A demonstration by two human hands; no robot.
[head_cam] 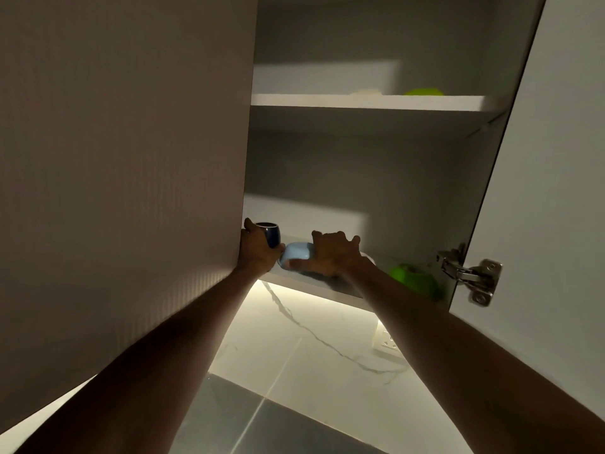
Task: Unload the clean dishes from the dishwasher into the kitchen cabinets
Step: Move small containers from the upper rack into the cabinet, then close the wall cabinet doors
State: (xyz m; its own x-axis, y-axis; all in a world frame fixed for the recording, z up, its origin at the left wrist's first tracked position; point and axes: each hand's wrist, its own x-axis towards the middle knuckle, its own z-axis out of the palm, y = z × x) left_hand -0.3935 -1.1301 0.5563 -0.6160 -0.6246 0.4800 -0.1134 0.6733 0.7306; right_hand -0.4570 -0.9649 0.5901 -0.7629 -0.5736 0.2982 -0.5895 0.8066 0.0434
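I look up into an open wall cabinet. My left hand grips a dark blue cup at the left end of the bottom shelf. Beside it my right hand holds a light blue cup tipped on its side, thumb under it and fingers over its far end, just above the shelf's front edge. The two cups are almost touching.
A green bowl sits on the bottom shelf to the right. The upper shelf carries another green item and a pale one. The closed door is left, the open door with hinge right. Marble backsplash and socket below.
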